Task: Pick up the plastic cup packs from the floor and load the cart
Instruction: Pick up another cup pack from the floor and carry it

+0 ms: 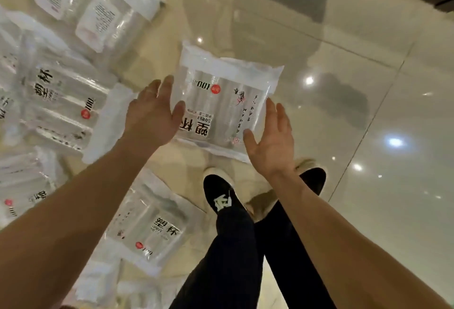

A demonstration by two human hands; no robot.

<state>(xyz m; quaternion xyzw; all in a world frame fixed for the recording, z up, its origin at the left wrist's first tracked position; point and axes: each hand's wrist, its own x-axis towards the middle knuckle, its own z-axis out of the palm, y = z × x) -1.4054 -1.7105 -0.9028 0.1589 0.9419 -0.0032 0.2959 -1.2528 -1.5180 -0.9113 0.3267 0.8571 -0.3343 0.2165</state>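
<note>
Forearms (81, 210) bare. Thin ring (151, 91) on left hand (152, 114) finger. Dark trousers (233, 247). Black shoes (218, 191), pale soles, white mark on top.

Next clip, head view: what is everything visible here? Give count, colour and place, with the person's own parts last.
cup pack: one, clear plastic with black print and a red dot, centre of view
other cup packs: at least six, same clear plastic, spread at left and bottom
floor: one, glossy beige tile, reflecting lights
shoes: two, black with pale soles, below centre
trouser legs: two, dark, bottom centre
left hand: one, fingers straight, at the central pack's left edge
right hand: one, fingers straight, at its right edge
</note>
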